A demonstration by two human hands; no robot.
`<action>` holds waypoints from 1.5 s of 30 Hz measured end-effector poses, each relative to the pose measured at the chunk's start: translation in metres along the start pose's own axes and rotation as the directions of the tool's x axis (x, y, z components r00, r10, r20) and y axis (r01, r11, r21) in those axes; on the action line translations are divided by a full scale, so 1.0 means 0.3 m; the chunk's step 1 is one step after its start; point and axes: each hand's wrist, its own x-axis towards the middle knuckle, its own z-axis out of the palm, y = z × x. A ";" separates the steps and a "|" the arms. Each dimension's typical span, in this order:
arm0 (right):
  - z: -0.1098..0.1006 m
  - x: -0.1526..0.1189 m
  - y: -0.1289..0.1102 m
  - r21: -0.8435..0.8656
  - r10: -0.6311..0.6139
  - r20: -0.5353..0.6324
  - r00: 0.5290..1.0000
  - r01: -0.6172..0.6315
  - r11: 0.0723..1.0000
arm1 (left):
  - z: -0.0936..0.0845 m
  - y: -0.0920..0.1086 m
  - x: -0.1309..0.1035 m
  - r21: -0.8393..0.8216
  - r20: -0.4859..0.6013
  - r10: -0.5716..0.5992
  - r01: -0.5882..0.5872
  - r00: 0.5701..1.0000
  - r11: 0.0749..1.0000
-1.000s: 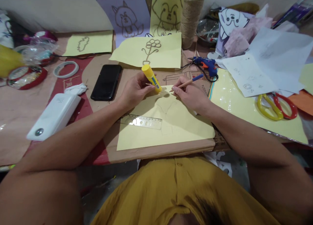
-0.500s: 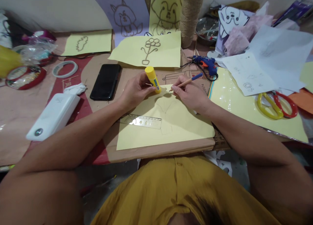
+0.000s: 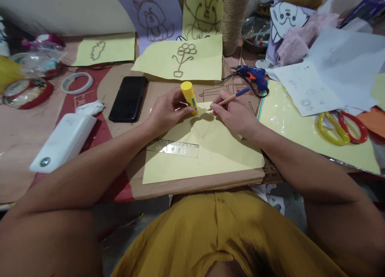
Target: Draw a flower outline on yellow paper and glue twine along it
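My left hand grips a yellow glue stick, which stands slightly tilted with its lower end on a yellow sheet of paper. Closed around a pencil with a blue end, my right hand rests on the same sheet. The pencil's point is close to the paper, just right of the glue stick. Faint pencil lines mark the sheet below both hands. A clear ruler lies across its left part, near my left forearm.
Left of the sheet lie a black phone, a white power bank and a tape roll. Behind it are a flower drawing and a twine spool. A blue glue gun and scissors sit at the right.
The view has shifted slightly. Both hands keep their hold on the glue stick and pencil, and stay in nearly the same place on the sheet.
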 end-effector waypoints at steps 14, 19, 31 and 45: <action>-0.004 -0.003 -0.009 0.006 0.006 -0.016 1.000 -0.006 1.000 | 0.008 0.009 -0.006 -0.017 0.000 -0.013 0.013 1.000 1.000; -0.003 -0.001 -0.007 0.000 0.010 -0.006 1.000 -0.010 1.000 | 0.007 0.012 -0.009 0.022 -0.001 -0.006 0.006 1.000 1.000; 0.001 0.001 0.002 0.020 0.019 -0.014 1.000 -0.019 1.000 | 0.011 0.022 -0.008 -0.022 -0.004 -0.006 0.006 1.000 1.000; 0.004 0.003 0.011 -0.024 -0.003 -0.018 1.000 0.002 1.000 | 0.015 0.015 -0.005 -0.009 0.007 -0.003 0.003 1.000 1.000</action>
